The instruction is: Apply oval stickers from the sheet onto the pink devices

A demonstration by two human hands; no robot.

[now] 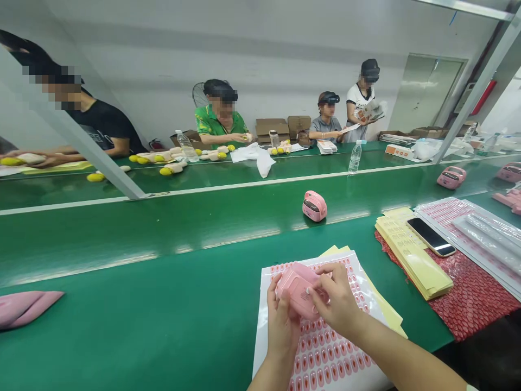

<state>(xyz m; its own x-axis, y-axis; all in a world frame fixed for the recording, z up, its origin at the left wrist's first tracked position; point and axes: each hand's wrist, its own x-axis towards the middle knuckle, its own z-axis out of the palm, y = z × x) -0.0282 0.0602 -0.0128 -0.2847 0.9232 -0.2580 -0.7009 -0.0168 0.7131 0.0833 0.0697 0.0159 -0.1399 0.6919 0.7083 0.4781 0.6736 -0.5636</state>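
Note:
My left hand (283, 320) is wrapped round a small pink plastic device (293, 287) with rounded edges and a recessed panel, holding it tilted above the sheets. The fingers of my right hand (340, 298) are bent and pressed together against the device's right side. A tiny whitish spot shows at the right fingertips; whether it is a nail or a small piece held there, I cannot tell. Beneath both hands lies a white sheet of pink oval stickers (325, 353), with yellow paper (391, 315) partly under it.
A similar pink device (315, 206) stands beyond my hands, another (451, 177) farther right. At right, yellow label sheets (411, 255) and a phone (431, 237) lie on red bubble wrap (472, 293). A pink object (28, 309) is at left. Several co-workers sit or stand across the green table (142, 331).

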